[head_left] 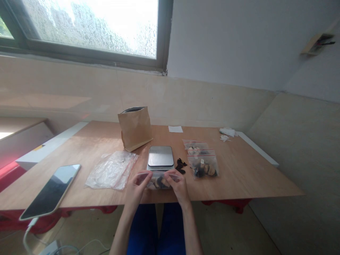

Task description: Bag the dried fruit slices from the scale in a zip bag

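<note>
My left hand (136, 187) and my right hand (178, 186) hold a clear zip bag (159, 183) of dark and tan dried pieces between them, at the table's near edge. The bag's ends are pinched in my fingers, and its contents show through the plastic. Just beyond it stands a flat digital kitchen scale (160, 157) with a steel top. A few dark curled pieces (180, 165) lie beside the scale, near my right hand. Further right are two filled zip bags (202, 164) (195, 146).
On the wooden table (233, 177) lie a crumpled clear plastic bag (111, 170), a kraft paper pouch (135, 128), a white paper slip (175, 129) and white tissue (227, 132). A smartphone (50, 191) on a charging cable overhangs the left edge.
</note>
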Motion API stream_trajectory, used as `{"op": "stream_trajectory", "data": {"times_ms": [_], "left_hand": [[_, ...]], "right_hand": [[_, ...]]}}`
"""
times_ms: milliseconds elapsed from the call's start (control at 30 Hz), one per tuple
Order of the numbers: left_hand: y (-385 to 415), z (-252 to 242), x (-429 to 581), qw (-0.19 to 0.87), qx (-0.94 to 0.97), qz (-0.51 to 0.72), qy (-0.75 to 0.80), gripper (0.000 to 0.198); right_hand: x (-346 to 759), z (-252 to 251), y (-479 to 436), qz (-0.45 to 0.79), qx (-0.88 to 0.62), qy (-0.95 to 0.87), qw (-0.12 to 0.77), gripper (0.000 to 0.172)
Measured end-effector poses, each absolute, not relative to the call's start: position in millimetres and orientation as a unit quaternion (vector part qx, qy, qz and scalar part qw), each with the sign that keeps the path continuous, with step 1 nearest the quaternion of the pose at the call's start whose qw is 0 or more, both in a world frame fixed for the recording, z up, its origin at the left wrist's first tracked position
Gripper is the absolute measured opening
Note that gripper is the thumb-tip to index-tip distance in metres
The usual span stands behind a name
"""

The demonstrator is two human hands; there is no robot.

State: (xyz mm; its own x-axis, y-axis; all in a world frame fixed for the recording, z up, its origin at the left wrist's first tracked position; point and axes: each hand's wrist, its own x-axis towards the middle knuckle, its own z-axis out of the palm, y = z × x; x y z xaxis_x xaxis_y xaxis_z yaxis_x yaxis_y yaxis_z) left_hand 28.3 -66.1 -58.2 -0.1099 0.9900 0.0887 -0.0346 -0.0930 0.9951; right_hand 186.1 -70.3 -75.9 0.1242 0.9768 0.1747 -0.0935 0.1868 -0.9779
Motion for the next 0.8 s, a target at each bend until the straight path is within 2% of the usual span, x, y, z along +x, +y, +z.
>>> {"op": "stream_trajectory", "data": {"times_ms": [200,667,800], "left_hand": [[-68.1,-59.3,29.0,0.458,0.504,0.557,0.476,0.024],[-68.9,-54.4,28.1,0.472,0.544,0.512,0.468,0.025],[-70.9,-52.5,28.5,0.471,0.555,0.505,0.464,0.025]], "right_hand": [[183.9,-75.4,-71.0,0.426,-0.462,-0.471,0.619,0.015],[181.3,-69.4,-72.5,0.436,-0.459,-0.516,0.577,0.016],[174.1,-68.7,-71.4,0.418,-0.461,-0.515,0.59,0.015]]}}
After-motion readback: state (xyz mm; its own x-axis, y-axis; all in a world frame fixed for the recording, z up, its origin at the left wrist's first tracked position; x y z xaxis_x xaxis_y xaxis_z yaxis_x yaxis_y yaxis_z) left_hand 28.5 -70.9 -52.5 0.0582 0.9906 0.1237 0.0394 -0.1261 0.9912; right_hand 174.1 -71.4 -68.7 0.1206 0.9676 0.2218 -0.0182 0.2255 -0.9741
